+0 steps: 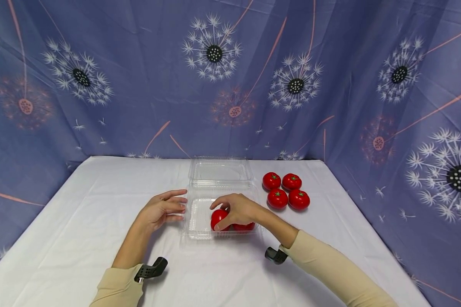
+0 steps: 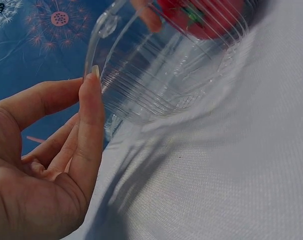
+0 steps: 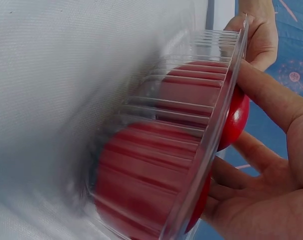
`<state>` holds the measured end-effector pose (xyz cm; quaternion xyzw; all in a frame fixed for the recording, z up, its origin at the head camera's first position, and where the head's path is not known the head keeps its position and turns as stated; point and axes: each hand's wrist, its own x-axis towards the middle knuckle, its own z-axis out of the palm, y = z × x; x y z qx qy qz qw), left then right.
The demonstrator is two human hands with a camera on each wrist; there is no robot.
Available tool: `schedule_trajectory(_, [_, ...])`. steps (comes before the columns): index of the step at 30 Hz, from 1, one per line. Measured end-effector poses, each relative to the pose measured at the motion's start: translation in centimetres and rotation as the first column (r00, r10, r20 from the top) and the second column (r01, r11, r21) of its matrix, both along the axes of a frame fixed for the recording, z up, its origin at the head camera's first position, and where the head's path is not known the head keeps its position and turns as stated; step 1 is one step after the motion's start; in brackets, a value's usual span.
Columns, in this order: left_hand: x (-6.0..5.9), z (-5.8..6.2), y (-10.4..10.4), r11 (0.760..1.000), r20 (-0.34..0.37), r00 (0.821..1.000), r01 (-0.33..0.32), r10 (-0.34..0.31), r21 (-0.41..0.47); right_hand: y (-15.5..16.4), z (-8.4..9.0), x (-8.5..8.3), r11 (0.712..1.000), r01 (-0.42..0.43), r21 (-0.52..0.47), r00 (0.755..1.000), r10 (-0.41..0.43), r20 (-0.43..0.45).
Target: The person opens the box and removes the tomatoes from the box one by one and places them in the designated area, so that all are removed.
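Observation:
A clear plastic clamshell box (image 1: 199, 213) lies with its lid (image 1: 220, 171) folded back. Inside its base, at the front, sit two red tomatoes: one in the middle (image 1: 217, 218) and one at the right (image 1: 244, 227), partly hidden by the right wrist. The right hand (image 1: 236, 209) holds the middle tomato, thumb on its near side and fingers curved round the far side. In the right wrist view both tomatoes show through the ribbed wall (image 3: 156, 112). At the box's left rim, the left hand (image 1: 162, 209) touches the edge with extended fingertips (image 2: 91, 95).
Several more red tomatoes (image 1: 278, 199) with green stem tops stand grouped to the right of the box. A white cloth (image 1: 80, 221) covers the table. Blue curtains (image 1: 150, 76) with dandelion prints hang behind and at both sides.

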<state>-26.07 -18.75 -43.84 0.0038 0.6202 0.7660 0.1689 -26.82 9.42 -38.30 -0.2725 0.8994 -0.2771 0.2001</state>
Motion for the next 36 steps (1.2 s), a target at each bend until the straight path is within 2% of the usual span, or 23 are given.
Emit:
schedule_trajectory(16, [0.04,-0.14,-0.06,1.000,-0.003,1.000,0.004,-0.004,0.012,-0.16,-0.19,-0.01,0.999,0.044,-0.032,0.999,-0.045,-0.008])
schedule_trajectory(30, [0.05,-0.12,0.01,1.000,0.007,1.000,0.003,-0.003,0.019,0.04,0.53,-0.09,0.989,0.098,-0.111,0.994,-0.102,-0.025])
schedule_trajectory(36, [0.06,-0.13,-0.04,1.000,0.004,1.000,0.002,-0.002,0.020,0.22,0.63,-0.21,0.982,0.128,-0.138,0.991,-0.130,-0.007])
